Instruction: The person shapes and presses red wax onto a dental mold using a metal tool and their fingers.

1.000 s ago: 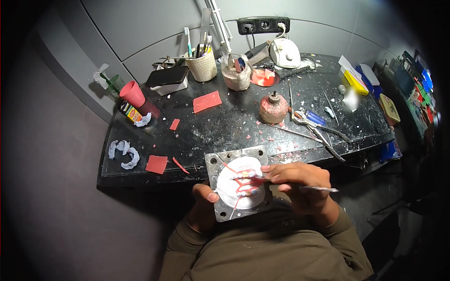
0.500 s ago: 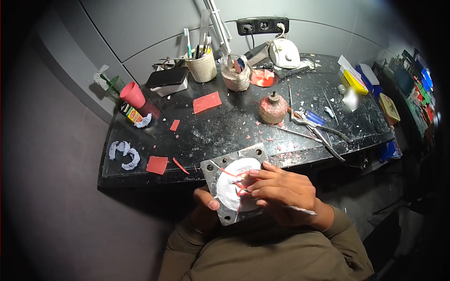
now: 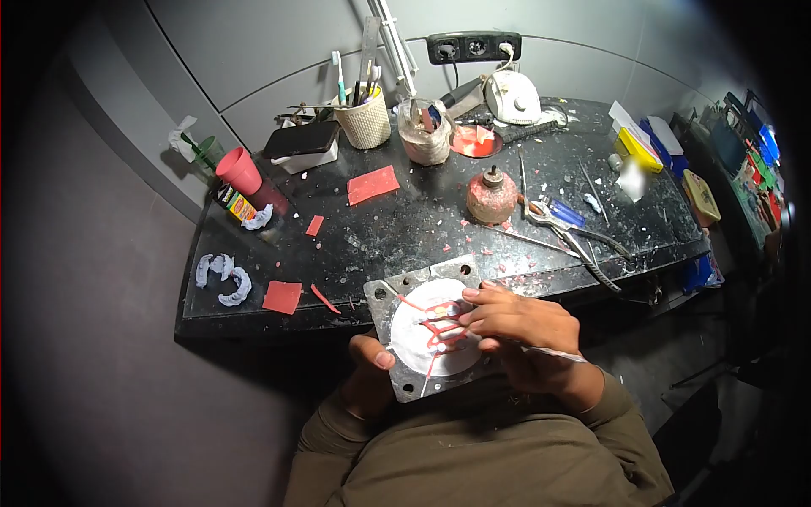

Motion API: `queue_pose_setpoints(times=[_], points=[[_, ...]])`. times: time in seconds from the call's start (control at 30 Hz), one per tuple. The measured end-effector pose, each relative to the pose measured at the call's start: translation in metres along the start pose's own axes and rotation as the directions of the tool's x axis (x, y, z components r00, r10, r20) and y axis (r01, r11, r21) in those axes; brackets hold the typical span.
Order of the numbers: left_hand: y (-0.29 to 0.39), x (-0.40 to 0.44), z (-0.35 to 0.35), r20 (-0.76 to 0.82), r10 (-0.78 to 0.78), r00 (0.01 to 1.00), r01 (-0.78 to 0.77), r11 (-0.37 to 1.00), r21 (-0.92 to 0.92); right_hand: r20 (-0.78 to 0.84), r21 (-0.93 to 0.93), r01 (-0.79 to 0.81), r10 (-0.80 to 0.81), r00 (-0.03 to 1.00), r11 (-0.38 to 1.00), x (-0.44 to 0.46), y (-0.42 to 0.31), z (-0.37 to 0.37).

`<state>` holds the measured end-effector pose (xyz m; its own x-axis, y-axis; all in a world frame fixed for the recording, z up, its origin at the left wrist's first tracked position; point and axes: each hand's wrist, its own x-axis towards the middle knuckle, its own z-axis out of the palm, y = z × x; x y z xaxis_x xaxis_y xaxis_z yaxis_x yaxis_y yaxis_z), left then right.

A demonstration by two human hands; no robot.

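Observation:
A square grey metal plate [image 3: 384, 314] with corner holes is held up in front of me, tilted. My left hand [image 3: 372, 353] grips its left lower edge, thumb on top. White plaster [image 3: 414, 348] fills the plate's round middle, with red wax strips [image 3: 441, 336] on it. My right hand [image 3: 528, 325] is over the plaster's right side, fingers bent together and fingertips close to the wax. A slim tool with a whitish handle [image 3: 557, 354] shows between thumb and palm; its tip is hard to make out.
On the black bench [image 3: 405, 237] lie red wax sheets [image 3: 282, 297], white dental arch pieces [image 3: 224, 279] and pliers [image 3: 574, 241]. A wax-smeared burner [image 3: 492, 198], a jar [image 3: 424, 139], a brush holder [image 3: 365, 118] and a pink cup [image 3: 239, 171] stand farther back.
My right hand has drawn back slightly to the right, uncovering more of the red wax on the plaster. The plate has shifted a little upward.

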<state>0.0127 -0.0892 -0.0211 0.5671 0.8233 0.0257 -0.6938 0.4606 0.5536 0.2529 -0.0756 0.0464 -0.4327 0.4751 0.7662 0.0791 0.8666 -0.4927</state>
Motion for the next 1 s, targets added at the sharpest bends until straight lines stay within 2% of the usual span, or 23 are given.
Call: queue_pose_setpoints(times=[0.03,0.1,0.17,0.23,0.3,0.37,0.5,0.57,0.6,0.63,0.7,0.73,0.77,0.83,0.9,0.93,0.97,1.0], points=[[0.001,0.000,0.000,0.000,0.000,1.000,0.000,1.000,0.001,0.000,0.000,0.001,-0.001,1.000,1.000,-0.002,-0.001,0.000],[0.006,0.002,0.006,-0.015,-0.029,0.999,0.030,0.999,0.024,-0.211,0.127,-0.067,0.093,0.973,0.990,-0.007,-0.005,0.000],[0.005,0.007,0.024,-0.007,-0.028,1.000,0.028,0.999,-0.022,-0.229,0.096,-0.039,0.060,0.972,0.995,-0.009,-0.002,-0.004],[0.005,0.008,0.031,0.002,-0.026,1.000,0.026,0.997,-0.067,-0.429,0.154,-0.036,0.100,0.898,0.987,-0.009,-0.002,-0.003],[0.005,0.006,0.029,0.004,-0.031,1.000,0.031,0.997,-0.071,-0.398,0.145,-0.060,0.113,0.910,0.988,-0.010,0.000,-0.006],[0.005,0.006,0.027,0.004,-0.031,0.999,0.032,0.997,-0.071,-0.349,0.228,-0.064,0.143,0.926,0.971,-0.012,0.001,-0.004],[0.001,0.000,0.008,-0.022,-0.062,0.998,0.059,0.993,-0.098,-0.065,0.225,-0.095,0.112,0.992,0.970,-0.007,-0.001,-0.002],[-0.003,0.004,-0.007,-0.008,-0.075,0.997,0.074,0.993,-0.095,-0.024,0.204,-0.049,0.055,0.998,0.978,-0.009,0.005,0.001],[-0.006,0.011,-0.011,0.173,-0.025,0.985,0.053,0.986,-0.160,0.020,0.116,-0.122,0.121,0.992,0.986,-0.010,0.006,0.001],[-0.007,0.011,-0.014,0.225,-0.002,0.974,0.047,0.979,-0.197,0.058,0.025,-0.191,0.189,0.980,0.981,-0.010,0.006,0.002],[-0.009,0.012,-0.013,0.326,0.044,0.944,0.048,0.961,-0.271,-0.002,-0.034,-0.163,0.163,0.987,0.986,-0.008,0.009,0.003],[-0.006,0.012,-0.009,0.292,0.016,0.956,0.047,0.977,-0.206,-0.039,-0.090,-0.170,0.167,0.985,0.981,-0.006,0.010,0.002],[-0.006,0.013,-0.006,0.306,0.023,0.952,0.046,0.975,-0.218,-0.076,-0.146,-0.178,0.169,0.983,0.973,-0.005,0.010,0.002],[-0.007,0.013,-0.001,0.333,0.038,0.942,0.046,0.969,-0.241,-0.067,-0.103,-0.185,0.179,0.982,0.977,-0.007,0.010,0.000],[-0.007,0.011,0.003,0.169,-0.021,0.985,0.052,0.982,-0.184,0.009,-0.031,-0.167,0.167,0.986,0.986,-0.008,0.010,-0.001],[-0.002,0.013,0.007,0.175,-0.045,0.983,0.041,0.999,0.023,0.037,-0.030,-0.154,0.156,0.987,0.988,-0.008,0.011,0.000],[-0.002,0.008,0.015,0.175,-0.045,0.984,0.041,0.999,0.024,0.037,-0.030,-0.154,0.155,0.987,0.988,-0.009,0.011,0.000],[-0.003,0.003,0.028,0.020,0.008,1.000,-0.009,0.998,0.062,0.091,0.003,-0.176,0.175,0.980,0.984,-0.009,0.012,0.001]])
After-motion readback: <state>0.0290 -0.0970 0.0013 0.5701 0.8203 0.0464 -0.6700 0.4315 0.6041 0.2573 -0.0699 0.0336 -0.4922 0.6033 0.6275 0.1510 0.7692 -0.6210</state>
